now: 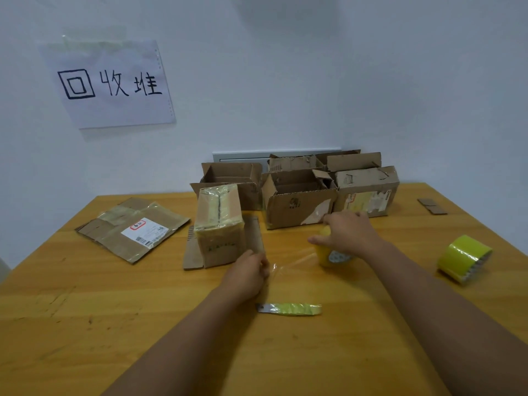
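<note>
My right hand [347, 234] grips a yellow tape roll [328, 255] just above the wooden table [85, 295]. A clear strip of tape [291, 267] stretches leftward from the roll to my left hand [248, 274], which pinches its free end. Right behind my left hand stands a taped-up cardboard box [221, 224] on a flat piece of cardboard [191, 252]. A small cutter [288, 309] with a yellow-green wrapped handle lies on the table in front of my hands.
A second yellow tape roll [464, 258] lies at the right. Several open cardboard boxes [297, 201] stand at the back against the wall. A flattened box with a label [134, 228] lies at the left. Small cardboard scraps [431, 206] sit far right. A handwritten paper sign [111, 84] hangs on the wall.
</note>
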A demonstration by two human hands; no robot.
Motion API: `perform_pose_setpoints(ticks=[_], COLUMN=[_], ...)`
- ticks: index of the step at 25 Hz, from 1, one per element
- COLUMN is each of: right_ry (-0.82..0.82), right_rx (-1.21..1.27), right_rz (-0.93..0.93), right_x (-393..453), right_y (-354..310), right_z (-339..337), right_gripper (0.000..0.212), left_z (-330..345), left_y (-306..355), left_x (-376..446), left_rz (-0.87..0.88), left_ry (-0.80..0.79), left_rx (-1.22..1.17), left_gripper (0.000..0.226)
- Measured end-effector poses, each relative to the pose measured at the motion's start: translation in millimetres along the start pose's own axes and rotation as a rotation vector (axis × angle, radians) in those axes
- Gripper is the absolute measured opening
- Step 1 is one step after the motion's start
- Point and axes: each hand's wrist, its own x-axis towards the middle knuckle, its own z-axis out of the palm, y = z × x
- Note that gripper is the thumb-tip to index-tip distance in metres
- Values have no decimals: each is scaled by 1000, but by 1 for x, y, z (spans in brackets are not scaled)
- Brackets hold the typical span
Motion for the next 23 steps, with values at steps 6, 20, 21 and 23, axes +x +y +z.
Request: perform_pose_setpoints(ticks=[6,20,21,23], right_ry=[-28,199,230,254], right_rx=[-144,89,146,247], right_rz=[-69,-46,-30,-14], right_x=[-9,-32,-32,-29], right_y=[-20,-21,-20,-16], right_z=[1,-29,-28,-27], right_gripper=[27,43,42,47], left_z=[-4,-22,-33,-62], left_y=[1,6,6,3], left_x=[2,-19,-22,-26], left_rz=[-20,-2,-5,6], left_ry=[-51,14,51,62], left_rx=[-35,-156,-171,-178], left_gripper=[15,11,9,6])
